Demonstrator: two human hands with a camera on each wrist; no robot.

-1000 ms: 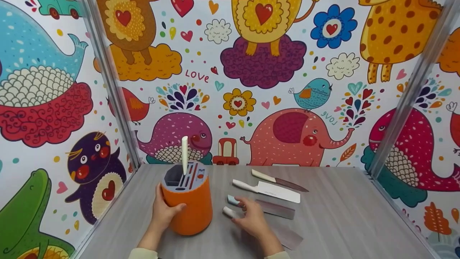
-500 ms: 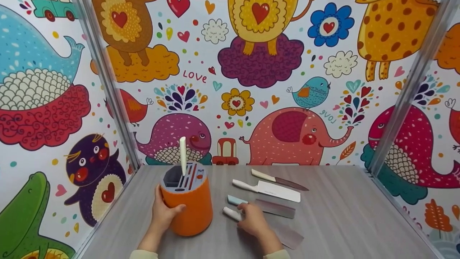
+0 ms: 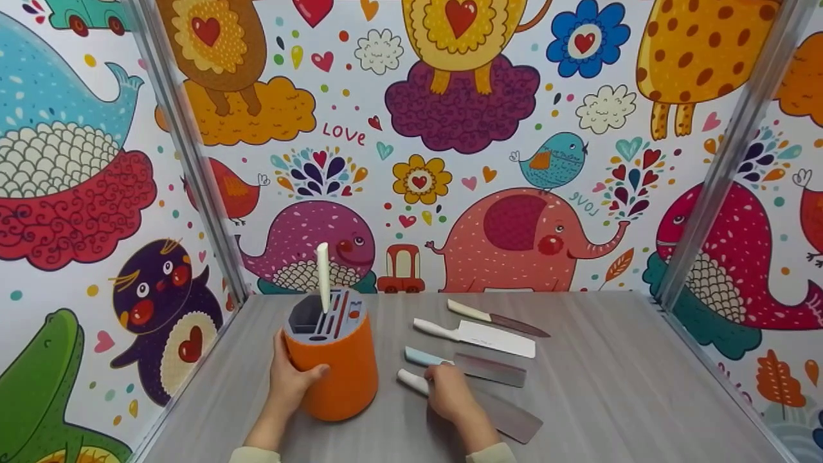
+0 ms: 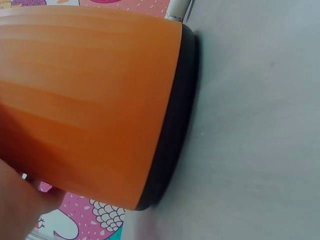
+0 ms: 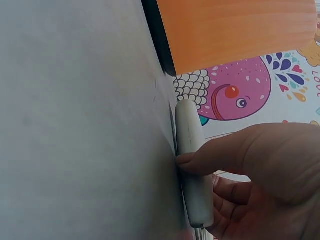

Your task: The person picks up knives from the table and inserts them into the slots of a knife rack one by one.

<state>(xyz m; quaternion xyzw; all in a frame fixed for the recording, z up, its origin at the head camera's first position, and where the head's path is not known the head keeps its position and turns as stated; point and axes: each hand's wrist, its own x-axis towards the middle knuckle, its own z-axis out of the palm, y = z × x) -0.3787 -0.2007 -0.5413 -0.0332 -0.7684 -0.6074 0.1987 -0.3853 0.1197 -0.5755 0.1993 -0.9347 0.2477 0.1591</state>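
My left hand (image 3: pixel 289 382) holds the orange knife block (image 3: pixel 344 373) round its left side, thumb across the front. The block stands upright with a grey slotted top. One cream knife handle (image 3: pixel 323 276) sticks up from a slot. On the table to the right, my right hand (image 3: pixel 448 389) pinches the white handle (image 5: pixel 192 135) of the nearest cleaver (image 3: pixel 514 411), thumb on one side and fingers on the other. Its broad blade lies partly behind the hand and wrist. Just beyond it lies a knife with a light blue handle (image 3: pixel 419 355) and a rectangular blade (image 3: pixel 492 368).
Farther back lie a white-handled cleaver (image 3: pixel 495 337) and a cream-handled knife with a dark pointed blade (image 3: pixel 521 324). The grey table (image 3: pixel 611 386) meets printed cartoon walls (image 3: pixel 411 128) at the back and both sides. Metal posts (image 3: pixel 720 161) stand in the corners.
My right hand has closed its fingers and thumb on the nearest cleaver's handle, shifting slightly along it toward the blade. My left hand keeps its hold on the knife block.
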